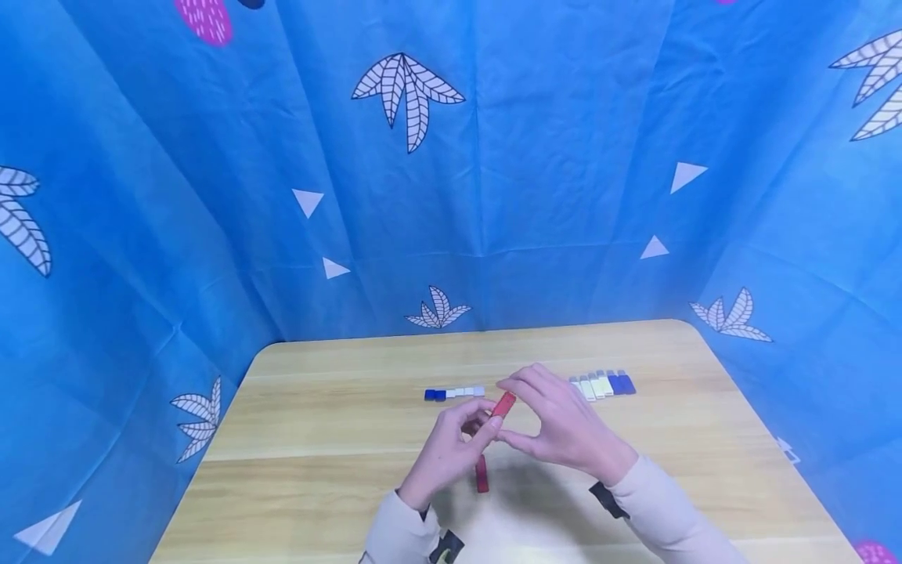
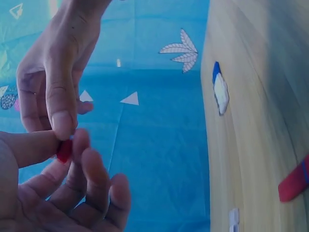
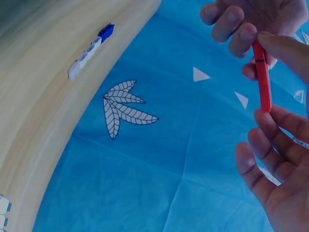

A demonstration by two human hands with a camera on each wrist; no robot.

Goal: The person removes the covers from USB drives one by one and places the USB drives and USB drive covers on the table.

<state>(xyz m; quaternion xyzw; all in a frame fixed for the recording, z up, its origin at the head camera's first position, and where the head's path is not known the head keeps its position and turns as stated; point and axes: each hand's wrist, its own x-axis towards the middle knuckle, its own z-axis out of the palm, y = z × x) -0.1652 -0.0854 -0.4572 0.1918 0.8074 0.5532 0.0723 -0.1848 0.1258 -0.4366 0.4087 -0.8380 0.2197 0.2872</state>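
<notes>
A red capped flash drive [image 1: 503, 404] is held up above the table between my two hands. My left hand [image 1: 451, 442] pinches one end between thumb and fingers. The fingertips of my right hand [image 1: 557, 419] grip the opposite end. In the right wrist view the flash drive [image 3: 263, 79] shows a thin dark seam across it, close to the left hand [image 3: 270, 19]. Another red flash drive [image 1: 481, 474] lies on the table below the hands; in the left wrist view it [image 2: 293, 183] has a blue line across it.
A short row of blue caps [image 1: 434, 395] and white caps [image 1: 465, 392] lies on the wooden table [image 1: 317, 439]. Farther right, white flash drives [image 1: 590, 387] and blue flash drives [image 1: 622, 384] lie side by side. Blue patterned cloth [image 1: 493, 196] hangs around the table.
</notes>
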